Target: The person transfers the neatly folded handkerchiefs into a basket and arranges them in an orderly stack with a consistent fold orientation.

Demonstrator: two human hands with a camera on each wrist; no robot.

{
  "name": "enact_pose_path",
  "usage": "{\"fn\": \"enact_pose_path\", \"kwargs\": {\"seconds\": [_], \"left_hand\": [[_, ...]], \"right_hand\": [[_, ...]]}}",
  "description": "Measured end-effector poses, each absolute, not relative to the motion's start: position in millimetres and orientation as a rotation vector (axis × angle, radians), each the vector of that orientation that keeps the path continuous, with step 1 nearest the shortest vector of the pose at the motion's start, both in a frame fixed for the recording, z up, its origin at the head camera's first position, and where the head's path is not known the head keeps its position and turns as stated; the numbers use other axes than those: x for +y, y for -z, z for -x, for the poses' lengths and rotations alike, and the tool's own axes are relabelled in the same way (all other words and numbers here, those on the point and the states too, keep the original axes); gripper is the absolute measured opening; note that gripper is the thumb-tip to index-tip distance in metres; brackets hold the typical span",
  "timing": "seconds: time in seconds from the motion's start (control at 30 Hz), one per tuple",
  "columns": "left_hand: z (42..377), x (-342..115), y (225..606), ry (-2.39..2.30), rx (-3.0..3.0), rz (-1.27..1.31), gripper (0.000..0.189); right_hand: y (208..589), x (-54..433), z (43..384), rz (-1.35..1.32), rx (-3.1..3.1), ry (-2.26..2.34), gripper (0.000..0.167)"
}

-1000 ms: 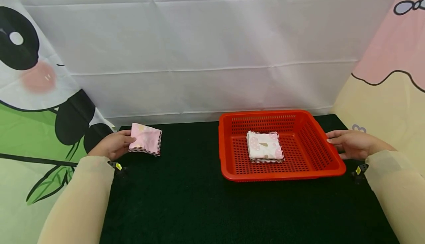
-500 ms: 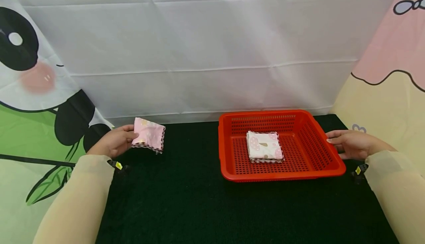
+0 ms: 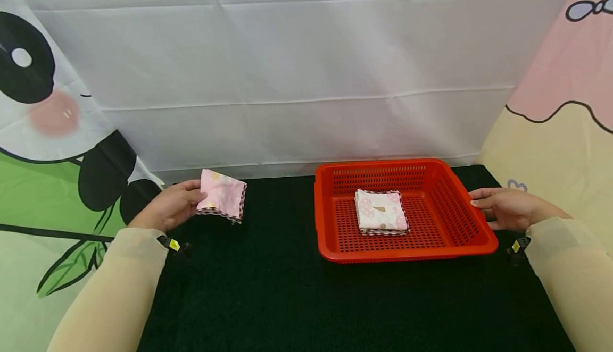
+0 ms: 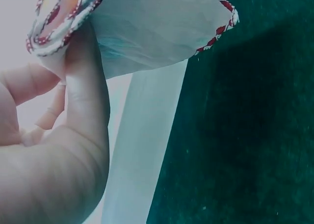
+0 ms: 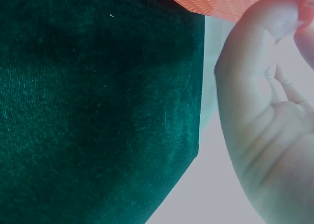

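The left hand [image 3: 170, 207] pinches a folded pink cloth [image 3: 222, 201] by its near-left edge, thumb on top and fingers [image 4: 86, 77] curled underneath, so that the cloth is lifted just clear of the black desk [image 3: 268, 288] and tilts a little, well to the left of the red basket [image 3: 479, 237]. In the left wrist view the cloth's pale underside and its red-stitched hem spread above the thumb, with the dark desk surface beneath it. The red basket stands on the desk's right half, a shallow square tray with perforated walls and floor, and inside it, near the middle of its floor, a second folded cloth [image 3: 381, 211] with pink spots lies flat. The right hand [image 3: 503, 207] rests against the basket's right rim, its fingers [image 3: 481, 201] held together and nearly straight, fingertips touching the rim's outer edge; the right wrist view shows the thumb pressed up to the orange-red plastic, though it cannot be told whether the fingers hook over the rim. Both forearms wear pale cream sleeves [image 3: 107, 293]. Behind the basket hangs a white backdrop [image 3: 297, 75], with a panda print to its left and a pink and yellow print to its right.
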State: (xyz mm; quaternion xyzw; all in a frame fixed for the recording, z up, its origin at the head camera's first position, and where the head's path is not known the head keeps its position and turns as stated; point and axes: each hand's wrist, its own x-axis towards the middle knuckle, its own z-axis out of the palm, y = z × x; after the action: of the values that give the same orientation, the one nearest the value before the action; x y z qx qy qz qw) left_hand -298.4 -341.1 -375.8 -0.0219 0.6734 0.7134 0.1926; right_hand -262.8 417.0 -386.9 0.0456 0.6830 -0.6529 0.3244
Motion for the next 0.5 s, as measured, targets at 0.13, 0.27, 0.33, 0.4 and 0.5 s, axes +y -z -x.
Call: {"fn": "enact_pose_path", "kwargs": {"seconds": [0.13, 0.27, 0.33, 0.4, 0.5], "left_hand": [[296, -332, 372, -2.004, 1.905, 0.041, 0.050], [294, -317, 369, -2.025, 1.929, 0.011, 0.050], [293, -307, 367, -2.033, 1.944, -0.006, 0.051], [290, -296, 364, -2.040, 1.952, -0.033, 0.052], [288, -282, 361, -2.055, 1.944, -0.062, 0.051]], "right_hand": [[386, 417, 263, -0.119, 1.792, 1.718, 0.025], [386, 416, 264, -0.128, 1.801, 1.717, 0.025], [386, 416, 264, -0.132, 1.801, 1.713, 0.025], [387, 417, 264, -0.131, 1.795, 1.714, 0.026], [389, 418, 263, -0.118, 1.790, 1.714, 0.026]]}}
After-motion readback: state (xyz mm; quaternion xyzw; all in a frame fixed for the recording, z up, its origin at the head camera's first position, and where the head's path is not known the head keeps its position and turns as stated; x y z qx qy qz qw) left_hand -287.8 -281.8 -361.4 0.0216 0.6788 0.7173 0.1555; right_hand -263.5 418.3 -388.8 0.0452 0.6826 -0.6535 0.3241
